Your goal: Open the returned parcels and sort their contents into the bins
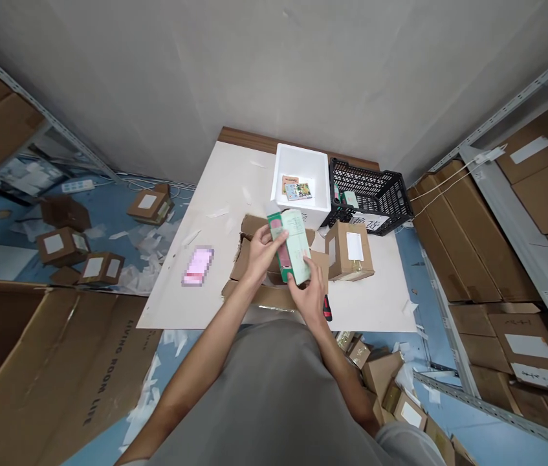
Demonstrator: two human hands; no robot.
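Both my hands hold a light green product box with a darker green side and a pink panel. My left hand grips its left side, thumb across the panel. My right hand closes on the lower right corner. Beneath the product box stands an opened cardboard box with its flaps spread; my hands hide much of its inside. Just right of it is a closed cardboard box with a white label. A red and black tool lies partly hidden beside my right hand.
Behind stand a white bin holding small cards and a black plastic crate with green boxes inside. A blurred pink item lies on the table. Cartons and paper scraps litter the floor; loaded shelves flank both sides.
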